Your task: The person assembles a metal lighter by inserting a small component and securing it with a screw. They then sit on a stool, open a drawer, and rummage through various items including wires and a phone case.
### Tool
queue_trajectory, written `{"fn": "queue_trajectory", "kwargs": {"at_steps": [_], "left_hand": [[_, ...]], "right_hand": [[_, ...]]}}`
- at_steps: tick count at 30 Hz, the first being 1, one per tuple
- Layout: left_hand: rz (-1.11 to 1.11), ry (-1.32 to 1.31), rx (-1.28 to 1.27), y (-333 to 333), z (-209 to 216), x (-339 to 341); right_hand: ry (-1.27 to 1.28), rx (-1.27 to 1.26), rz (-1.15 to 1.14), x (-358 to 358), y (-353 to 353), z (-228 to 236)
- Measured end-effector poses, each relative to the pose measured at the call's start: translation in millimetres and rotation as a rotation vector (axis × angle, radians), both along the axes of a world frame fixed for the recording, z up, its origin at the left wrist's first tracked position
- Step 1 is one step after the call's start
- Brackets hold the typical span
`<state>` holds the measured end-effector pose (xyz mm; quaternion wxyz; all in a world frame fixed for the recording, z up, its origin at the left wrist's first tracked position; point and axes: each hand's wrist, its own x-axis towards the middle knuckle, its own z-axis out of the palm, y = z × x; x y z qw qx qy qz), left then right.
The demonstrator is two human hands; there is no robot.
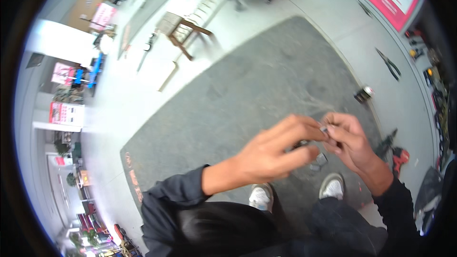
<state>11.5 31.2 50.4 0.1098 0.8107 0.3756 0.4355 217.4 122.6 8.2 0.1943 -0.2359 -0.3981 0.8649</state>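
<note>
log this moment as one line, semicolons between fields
left hand: at small silvery part, grip unclear; right hand: pinching same part; below: grey mat; right side: pliers

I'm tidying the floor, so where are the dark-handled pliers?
In the head view, the pliers lie at the upper right, on the pale floor right of the gray mat, above and right of the dark can.
</note>
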Motion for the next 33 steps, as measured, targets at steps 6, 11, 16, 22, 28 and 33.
{"fn": "queue_trajectory", "kwargs": {"at_steps": [6,11,16,22,28,33], "left_hand": [[0.025,0.333,0.190,-14.0,4.1,-5.5],[0.028,0.449,0.324,-13.0,0.1,-0.8],[-0.005,0.444,0.346,-14.7,-2.4,6.4],[-0.089,0.481,0.375,-15.6,-4.9,7.8],[-0.126,0.464,0.362,-16.4,-8.3,7.8],[-0.142,0.503,0.372,-13.2,-11.1,14.0]], "right_hand": [[0.000,-0.148,0.195,3.9,9.8,1.6],[-0.084,-0.080,0.265,7.4,19.7,0.4],[-0.074,-0.177,0.338,14.4,24.4,-2.2],[-0.143,-0.163,0.459,15.3,31.1,-3.4],[-0.195,-0.136,0.510,16.7,31.5,-11.4],[-0.203,-0.194,0.511,25.8,38.5,-22.4]]}}
